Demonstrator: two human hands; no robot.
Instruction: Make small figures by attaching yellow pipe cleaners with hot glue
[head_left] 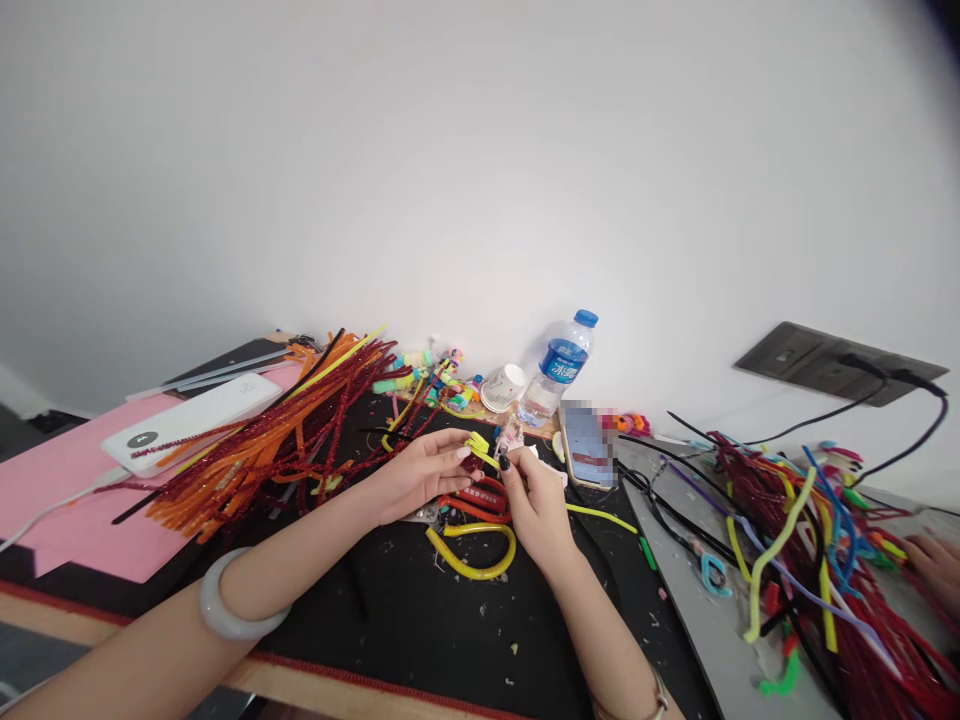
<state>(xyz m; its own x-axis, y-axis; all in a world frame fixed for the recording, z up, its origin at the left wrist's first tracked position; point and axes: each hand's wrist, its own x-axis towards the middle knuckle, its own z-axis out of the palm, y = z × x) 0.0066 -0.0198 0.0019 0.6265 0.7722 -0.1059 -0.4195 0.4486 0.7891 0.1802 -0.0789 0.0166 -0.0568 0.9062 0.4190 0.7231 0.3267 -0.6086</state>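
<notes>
Pinching a yellow pipe cleaner (487, 458), left hand (427, 472) and right hand (536, 497) have open room toward the mat's red edge (375, 683).

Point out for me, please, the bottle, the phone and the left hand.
Bottle (563, 362): head view, on its blue label.
Phone (587, 444): head view, on its screen.
Left hand (418, 470): head view, on its middle, between wrist and fingers.

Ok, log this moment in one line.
left hand: holding bent yellow fuzzy stem | right hand: pinching same stem | beyond: clear blue-capped plastic bottle, white paper cup
</notes>
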